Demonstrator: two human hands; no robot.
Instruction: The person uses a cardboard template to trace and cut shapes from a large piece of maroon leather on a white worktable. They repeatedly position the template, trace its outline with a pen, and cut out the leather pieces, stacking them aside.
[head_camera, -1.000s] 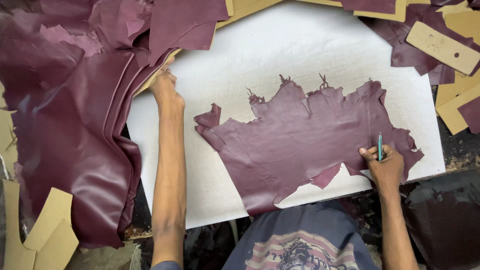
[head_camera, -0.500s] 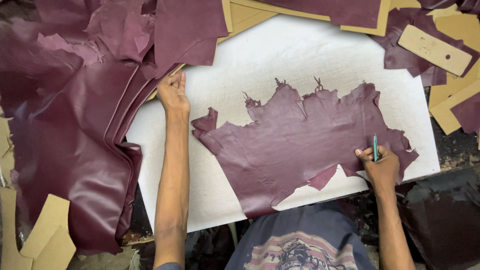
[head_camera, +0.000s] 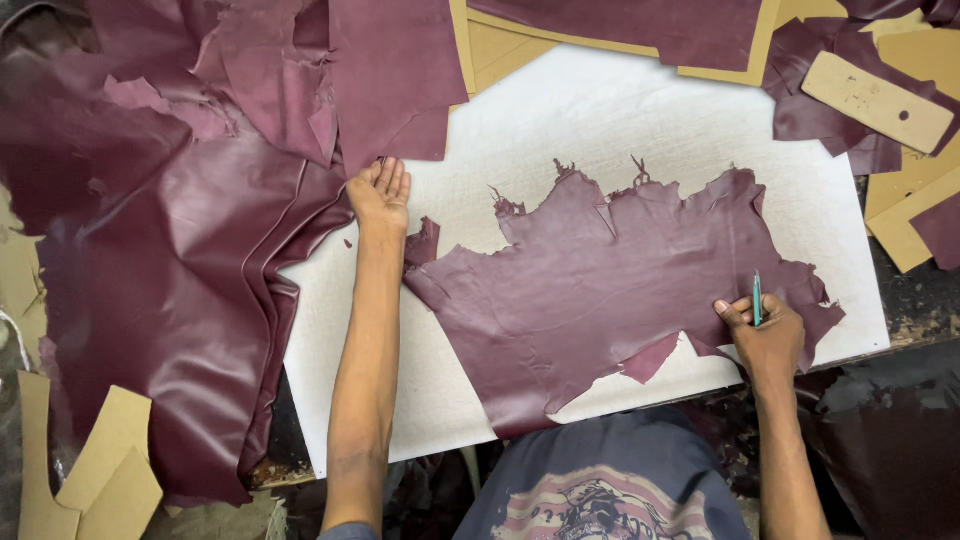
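The left hand (head_camera: 379, 192) lies open and flat, fingers together, in the upper left-centre of the frame, where the white cutting board (head_camera: 620, 120) meets the heap of maroon leather (head_camera: 170, 300). It grips nothing. Its fingertips touch the edge of the loose leather sheet (head_camera: 385, 70) that hangs over the board's upper left corner. The right hand (head_camera: 768, 338) sits at the lower right, closed around a thin green tool (head_camera: 757, 298) that stands upright above the knuckles. Whether it is a pen or a blade is hard to tell at this size.

Between the hands, in the centre of the frame, the ragged maroon hide (head_camera: 600, 290) is spread flat on the board. The right hand rests on its right edge, while the left hand is just clear of its left tip, so only one side of the hide is pinned.

The likely trouble comes from that. With the left end free, the hide could slide or wrinkle under the tool, pulling a line off course. The tool tip sits close to the fingers, so a slip could nick them if it is sharp. The heap at the left could creep onto the board. The tan cardboard patterns (head_camera: 878, 100) at the upper right lie well apart from both hands.
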